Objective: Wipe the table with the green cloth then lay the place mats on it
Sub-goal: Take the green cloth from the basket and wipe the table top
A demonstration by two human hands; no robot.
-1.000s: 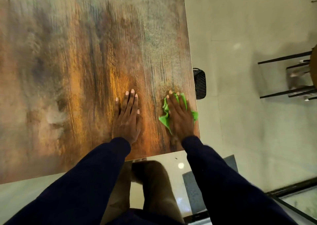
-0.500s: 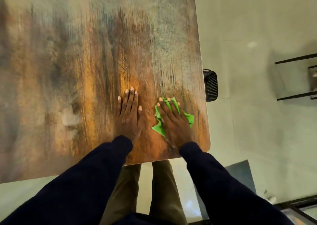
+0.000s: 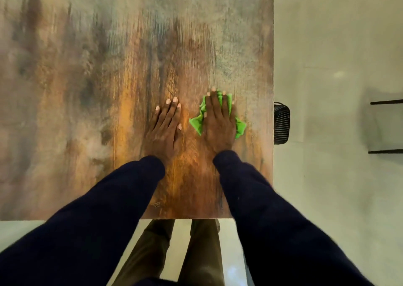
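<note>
Though blurry, hands apparently flat: left [image 3: 163,131] on table [image 3: 104,85], right [image 3: 219,126] on green cloth [image 3: 196,123].

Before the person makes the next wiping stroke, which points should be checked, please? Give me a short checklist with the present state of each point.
1. The green cloth lies on the table, under the right hand: ok.
2. The right hand presses it with straight fingers: ok.
3. The left hand rests flat on the table, apart from the cloth: ok.
4. The cloth lies inside the table's right edge: ok.
5. The place mats are within reach: cannot tell, none in view.
6. The surface is already clean: cannot tell.
</note>
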